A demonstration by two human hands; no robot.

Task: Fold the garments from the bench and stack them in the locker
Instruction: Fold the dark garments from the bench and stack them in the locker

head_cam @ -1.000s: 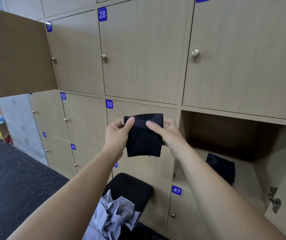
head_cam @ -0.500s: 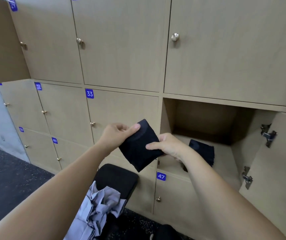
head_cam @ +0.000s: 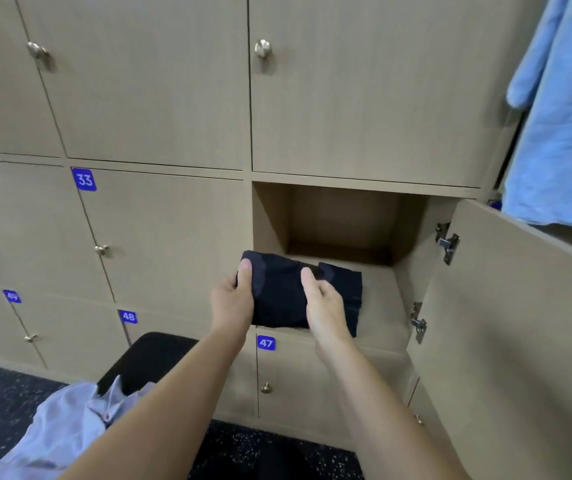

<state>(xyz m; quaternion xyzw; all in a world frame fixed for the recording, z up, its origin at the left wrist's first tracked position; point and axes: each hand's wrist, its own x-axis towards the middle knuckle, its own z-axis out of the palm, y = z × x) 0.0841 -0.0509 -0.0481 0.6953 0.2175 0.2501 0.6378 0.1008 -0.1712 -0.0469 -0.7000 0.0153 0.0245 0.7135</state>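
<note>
Holding a folded black garment (head_cam: 277, 299) at the mouth of the locker (head_cam: 343, 216): left hand (head_cam: 231, 306) pinches its left edge, right hand (head_cam: 326, 308) its right side, thumbs on top.

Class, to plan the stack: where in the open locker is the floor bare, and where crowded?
Bare locker floor lies between the stored dark garment and the right wall, and behind it to the back wall. The front left is crowded: the left hand and right hand hold the folded garment there.
</note>
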